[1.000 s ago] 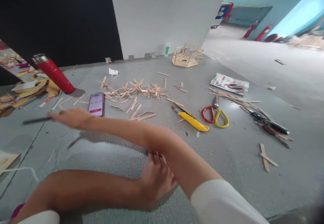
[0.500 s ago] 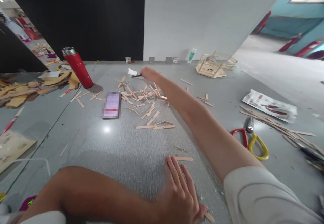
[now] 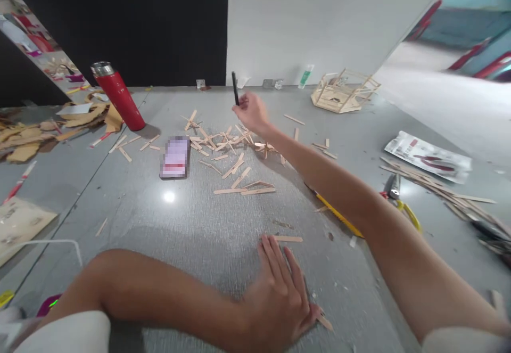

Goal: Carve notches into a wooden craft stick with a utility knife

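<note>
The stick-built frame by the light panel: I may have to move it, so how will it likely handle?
The stick-built frame is probably light for its size, being mostly gaps between thin sticks. It looks fragile: squeezing the slim uprights might snap or loosen them. Pushed, it should slide rather than roll, given its broad, angular base.

Bench [image 3: 159, 225], grey, seamed at left. Far left: heap of cardboard scraps [image 3: 35, 134]; red flask [image 3: 120, 97] with silver top, tilted in view. Left of centre: phone [image 3: 175, 157], screen lit. Centre: scattered wooden sticks [image 3: 227, 142], many overlapping. Far right: green-and-white tube [image 3: 305, 76]; hexagonal stick frame [image 3: 343, 95]. Right: white printed packet [image 3: 431, 157]; bundle of sticks [image 3: 439, 185] beside it; yellow-handled shears [image 3: 406, 212]; yellow cutter [image 3: 339, 215], partly hidden by a forearm. Near left: printed sheet [image 3: 24, 222].
</note>
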The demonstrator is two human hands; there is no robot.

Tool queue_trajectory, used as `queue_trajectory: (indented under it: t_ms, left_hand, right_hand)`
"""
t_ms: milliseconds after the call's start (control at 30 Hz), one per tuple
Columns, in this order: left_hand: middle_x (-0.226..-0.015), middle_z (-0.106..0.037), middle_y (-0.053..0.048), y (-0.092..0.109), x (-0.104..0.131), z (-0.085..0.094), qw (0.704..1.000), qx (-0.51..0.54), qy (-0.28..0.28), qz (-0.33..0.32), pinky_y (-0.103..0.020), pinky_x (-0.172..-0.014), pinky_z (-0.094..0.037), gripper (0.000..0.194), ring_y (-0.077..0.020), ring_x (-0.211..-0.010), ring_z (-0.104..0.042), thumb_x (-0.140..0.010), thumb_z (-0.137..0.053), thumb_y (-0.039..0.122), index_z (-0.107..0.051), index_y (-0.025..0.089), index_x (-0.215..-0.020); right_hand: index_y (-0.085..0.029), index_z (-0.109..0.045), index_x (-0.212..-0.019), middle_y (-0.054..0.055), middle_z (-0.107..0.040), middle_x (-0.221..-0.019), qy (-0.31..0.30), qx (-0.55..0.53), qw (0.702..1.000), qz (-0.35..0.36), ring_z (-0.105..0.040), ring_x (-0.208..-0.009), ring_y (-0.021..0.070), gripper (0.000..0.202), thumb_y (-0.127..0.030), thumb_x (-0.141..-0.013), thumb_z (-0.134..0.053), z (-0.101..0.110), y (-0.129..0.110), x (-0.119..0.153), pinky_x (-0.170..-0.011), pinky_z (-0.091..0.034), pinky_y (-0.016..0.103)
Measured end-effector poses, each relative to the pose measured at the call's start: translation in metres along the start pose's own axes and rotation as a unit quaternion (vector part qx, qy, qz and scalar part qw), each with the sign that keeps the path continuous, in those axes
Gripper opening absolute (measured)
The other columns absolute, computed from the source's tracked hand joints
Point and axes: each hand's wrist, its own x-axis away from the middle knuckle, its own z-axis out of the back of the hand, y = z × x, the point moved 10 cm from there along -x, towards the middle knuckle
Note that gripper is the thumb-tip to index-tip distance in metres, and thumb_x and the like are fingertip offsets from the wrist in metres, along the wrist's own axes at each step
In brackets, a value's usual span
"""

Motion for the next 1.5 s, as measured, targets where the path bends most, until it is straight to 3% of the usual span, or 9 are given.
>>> queue_trajectory:
  t_ms: [133, 267, 333, 433, 533, 700, 833, 1200, 1500]
  left_hand:
    - [-0.114, -0.065, -0.034, -0.004, 0.005, -0.004, 0.999, 0.014, -0.009, 0.039, -0.055, -0.088, -0.048, 0.072, -0.0457, -0.108, -0.065, -0.091, -0.046, 0.058, -0.063, -0.005, -0.122]
    - [-0.117, -0.063, -0.036, -0.004, 0.008, -0.007, 0.998, 0.031, -0.017, 0.054, -0.055, -0.088, -0.048, 0.077, -0.0472, -0.111, -0.063, -0.089, -0.050, 0.063, -0.060, -0.003, -0.127]
    - [-0.118, -0.063, -0.036, -0.004, 0.008, -0.007, 0.998, 0.029, -0.021, 0.049, -0.055, -0.090, -0.048, 0.076, -0.0468, -0.112, -0.062, -0.089, -0.050, 0.062, -0.059, -0.003, -0.129]
    - [-0.119, -0.064, -0.034, -0.006, 0.007, -0.007, 0.998, 0.022, -0.027, 0.047, -0.055, -0.092, -0.047, 0.077, -0.0451, -0.114, -0.062, -0.088, -0.052, 0.062, -0.058, -0.002, -0.131]
    - [-0.119, -0.064, -0.034, -0.008, 0.009, -0.006, 0.998, 0.022, -0.024, 0.054, -0.054, -0.092, -0.047, 0.076, -0.0447, -0.113, -0.063, -0.087, -0.054, 0.062, -0.058, -0.002, -0.130]
    - [-0.115, -0.065, -0.034, -0.009, 0.010, -0.003, 0.998, 0.030, 0.000, 0.054, -0.053, -0.091, -0.048, 0.065, -0.0436, -0.109, -0.065, -0.089, -0.052, 0.055, -0.058, -0.001, -0.121]
    - [-0.111, -0.067, -0.034, -0.009, 0.008, -0.001, 0.999, 0.025, 0.000, 0.044, -0.052, -0.092, -0.048, 0.050, -0.0433, -0.109, -0.066, -0.089, -0.051, 0.048, -0.057, 0.003, -0.109]
    - [-0.111, -0.065, -0.038, -0.010, 0.005, -0.003, 0.999, 0.025, -0.002, 0.037, -0.054, -0.096, -0.044, 0.054, -0.0459, -0.111, -0.063, -0.088, -0.050, 0.052, -0.055, 0.002, -0.106]
    - [-0.117, -0.064, -0.035, -0.012, 0.002, -0.008, 0.998, 0.039, -0.036, 0.032, -0.058, -0.101, -0.038, 0.049, -0.0463, -0.118, -0.059, -0.087, -0.050, 0.047, -0.055, 0.003, -0.108]
  right_hand:
    - [-0.023, -0.054, -0.095, -0.003, -0.053, -0.063, -0.081, -0.174, 0.979, -0.064, -0.042, -0.047, 0.0105, 0.018, -0.039, -0.089, -0.061, 0.035, -0.020, 0.097, -0.044, -0.034, 0.026]
    - [-0.023, -0.046, -0.073, -0.008, -0.042, -0.052, -0.210, -0.253, 0.939, -0.100, -0.037, -0.043, 0.0070, 0.023, -0.030, -0.085, -0.065, 0.053, -0.041, 0.196, -0.040, -0.027, 0.022]
    - [-0.022, -0.051, -0.078, -0.007, -0.048, -0.053, -0.251, -0.271, 0.916, -0.156, -0.039, -0.044, 0.0070, 0.015, -0.030, -0.085, -0.062, 0.052, -0.036, 0.235, -0.040, -0.029, 0.021]
    - [-0.019, -0.059, -0.086, 0.000, -0.065, -0.071, -0.254, -0.260, 0.908, -0.208, -0.048, -0.046, 0.0077, 0.013, -0.031, -0.083, -0.063, 0.050, -0.022, 0.273, -0.041, -0.036, 0.022]
    - [-0.020, -0.054, -0.069, -0.003, -0.058, -0.058, -0.256, -0.238, 0.912, -0.215, -0.048, -0.046, 0.0084, 0.024, -0.035, -0.081, -0.069, 0.044, -0.013, 0.292, -0.042, -0.037, 0.021]
    - [-0.020, -0.057, -0.076, -0.004, -0.056, -0.055, -0.283, -0.276, 0.879, -0.266, -0.048, -0.043, 0.0087, 0.030, -0.047, -0.085, -0.067, 0.032, -0.006, 0.306, -0.041, -0.039, 0.021]
    - [-0.020, -0.054, -0.069, -0.004, -0.054, -0.050, -0.280, -0.237, 0.897, -0.245, -0.047, -0.042, 0.0088, 0.034, -0.048, -0.086, -0.065, 0.034, -0.003, 0.303, -0.040, -0.036, 0.021]
    - [-0.023, -0.038, -0.059, -0.006, -0.042, -0.049, -0.221, -0.078, 0.965, -0.115, -0.036, -0.045, 0.0091, 0.038, -0.036, -0.092, -0.050, 0.044, -0.016, 0.286, -0.045, -0.030, 0.024]
    - [-0.023, -0.036, -0.059, -0.007, -0.033, -0.051, -0.196, -0.058, 0.976, -0.081, -0.029, -0.048, 0.0093, 0.037, -0.034, -0.092, -0.050, 0.049, -0.016, 0.283, -0.047, -0.027, 0.025]
